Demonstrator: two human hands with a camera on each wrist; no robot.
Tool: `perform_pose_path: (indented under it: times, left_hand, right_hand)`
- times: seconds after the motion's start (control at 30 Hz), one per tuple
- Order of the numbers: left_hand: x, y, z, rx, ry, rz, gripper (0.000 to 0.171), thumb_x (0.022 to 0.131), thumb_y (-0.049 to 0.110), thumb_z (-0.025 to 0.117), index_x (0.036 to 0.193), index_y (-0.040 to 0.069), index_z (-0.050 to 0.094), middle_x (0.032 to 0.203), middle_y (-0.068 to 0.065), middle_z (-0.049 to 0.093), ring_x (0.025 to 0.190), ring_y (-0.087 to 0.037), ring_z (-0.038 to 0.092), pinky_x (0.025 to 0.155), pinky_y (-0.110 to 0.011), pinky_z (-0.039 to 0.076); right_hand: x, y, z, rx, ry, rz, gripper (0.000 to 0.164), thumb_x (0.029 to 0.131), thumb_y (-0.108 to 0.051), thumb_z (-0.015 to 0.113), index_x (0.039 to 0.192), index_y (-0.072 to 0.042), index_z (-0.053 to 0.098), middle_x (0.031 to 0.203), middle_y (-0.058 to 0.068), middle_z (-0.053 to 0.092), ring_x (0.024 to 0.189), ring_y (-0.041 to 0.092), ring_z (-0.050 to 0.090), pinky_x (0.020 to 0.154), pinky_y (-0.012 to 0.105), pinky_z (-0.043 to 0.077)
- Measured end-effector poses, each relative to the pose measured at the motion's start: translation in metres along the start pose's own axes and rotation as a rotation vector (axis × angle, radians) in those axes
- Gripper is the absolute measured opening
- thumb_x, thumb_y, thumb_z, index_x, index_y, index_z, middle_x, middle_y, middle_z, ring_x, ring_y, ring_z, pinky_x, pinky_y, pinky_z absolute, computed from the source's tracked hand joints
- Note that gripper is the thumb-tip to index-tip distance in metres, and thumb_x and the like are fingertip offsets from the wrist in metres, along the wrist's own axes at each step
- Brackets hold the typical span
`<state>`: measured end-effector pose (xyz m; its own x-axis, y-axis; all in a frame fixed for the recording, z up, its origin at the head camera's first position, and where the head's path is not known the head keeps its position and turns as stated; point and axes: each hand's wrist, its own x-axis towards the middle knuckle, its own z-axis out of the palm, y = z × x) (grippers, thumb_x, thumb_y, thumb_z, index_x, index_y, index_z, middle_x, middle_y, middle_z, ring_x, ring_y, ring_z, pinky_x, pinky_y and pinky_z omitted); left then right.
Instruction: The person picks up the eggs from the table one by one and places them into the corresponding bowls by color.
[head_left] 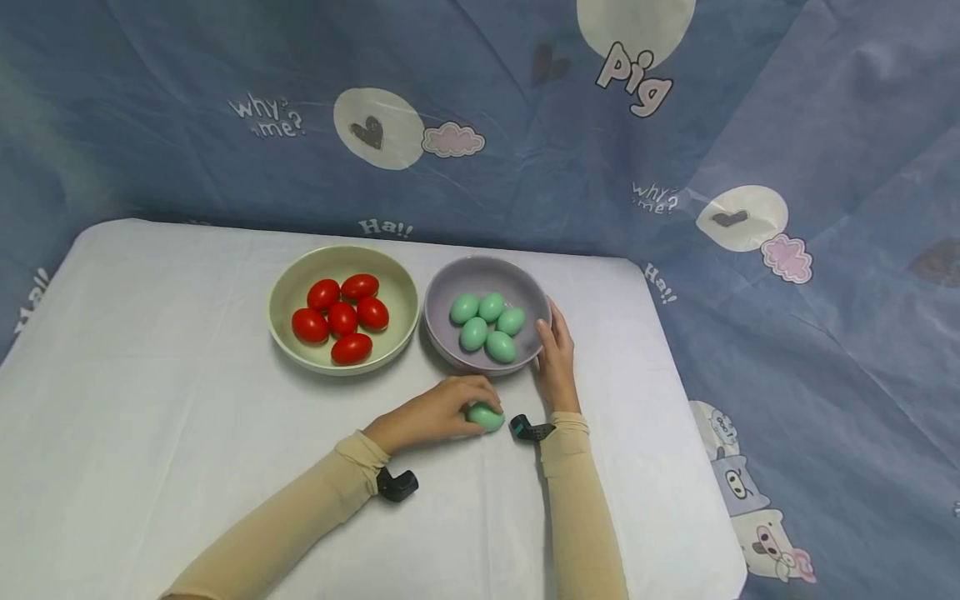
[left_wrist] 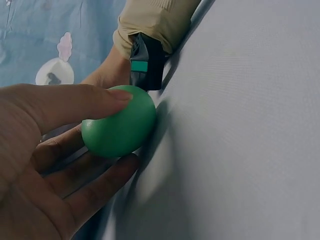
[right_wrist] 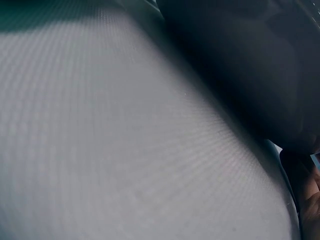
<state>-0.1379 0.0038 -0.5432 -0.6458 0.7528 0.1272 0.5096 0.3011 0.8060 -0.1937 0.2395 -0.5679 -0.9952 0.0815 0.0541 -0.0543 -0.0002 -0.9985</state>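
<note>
In the head view my left hand [head_left: 450, 408] pinches a green egg [head_left: 486, 417] low over the white cloth, just in front of the grey-purple bowl [head_left: 487, 367]. The left wrist view shows the thumb on top of this smooth egg [left_wrist: 120, 125], with fingers beneath and behind it. My right hand [head_left: 557, 358] grips the bowl's right side, thumb at the rim and fingers along the outer wall. Inside the bowl lie several more green eggs [head_left: 474, 334]. Seen from the right wrist, the bowl's dark outer wall [right_wrist: 245, 60] fills the upper right, with part of the hand [right_wrist: 307, 190] below.
Left of the purple bowl stands a pale green bowl [head_left: 281, 333] holding several red eggs [head_left: 351, 348]. Both bowls stand on a white-covered table [head_left: 187, 400]. A blue printed cloth [head_left: 510, 192] hangs behind it and drops past its right edge.
</note>
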Motion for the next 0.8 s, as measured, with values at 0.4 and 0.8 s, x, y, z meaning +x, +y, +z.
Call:
perform_pose_path:
  times: [0.4, 0.8]
  left_hand:
    - [-0.005, 0.008, -0.014, -0.070, -0.005, 0.041, 0.029, 0.084, 0.007, 0.084, 0.112, 0.012, 0.077, 0.117, 0.000, 0.070, 0.109, -0.015, 0.065, 0.087, -0.024, 0.061]
    - [-0.007, 0.021, -0.056, -0.132, -0.012, 0.089, 0.035, 0.081, 0.003, 0.086, 0.115, 0.009, 0.077, 0.119, -0.006, 0.072, 0.113, -0.021, 0.067, 0.090, -0.021, 0.062]
  right_hand:
    - [0.001, 0.000, 0.000, 0.009, -0.010, -0.013, 0.052, 0.110, -0.029, 0.048, 0.161, -0.024, 0.038, 0.168, -0.001, 0.035, 0.154, 0.025, 0.037, 0.125, 0.042, 0.040]
    - [0.000, -0.001, 0.001, 0.044, 0.002, 0.027, 0.051, 0.109, -0.030, 0.051, 0.159, -0.027, 0.040, 0.167, -0.004, 0.037, 0.154, 0.022, 0.038, 0.125, 0.042, 0.040]
